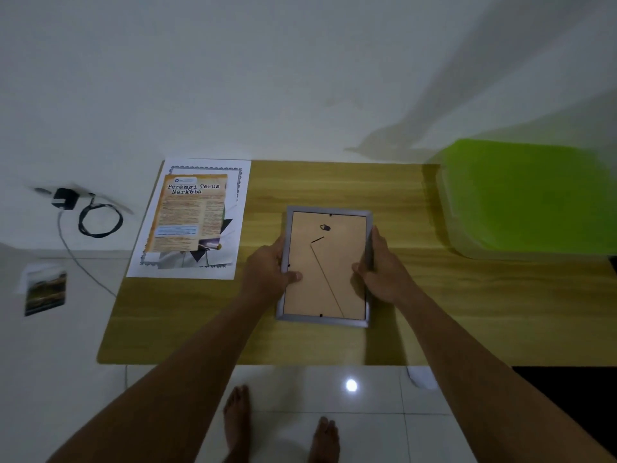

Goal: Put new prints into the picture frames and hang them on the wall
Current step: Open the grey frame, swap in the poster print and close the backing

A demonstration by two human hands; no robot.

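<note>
A silver picture frame (325, 262) lies face down on the wooden table (417, 312), its brown backing board with a small hanger and stand facing up. My left hand (270, 272) grips the frame's left edge, thumb pressed on the backing. My right hand (380, 269) holds the right edge, thumb also on the backing. A stack of prints (193, 218) lies at the table's far left; the top sheet is an orange poster with printed text, over a larger white sheet with a decorative border.
A green-lidded plastic box (527, 198) stands at the table's far right. On the floor to the left are a black charger with a coiled cable (96, 218) and a small photo (46, 292). A white wall rises behind the table. My bare feet stand below the front edge.
</note>
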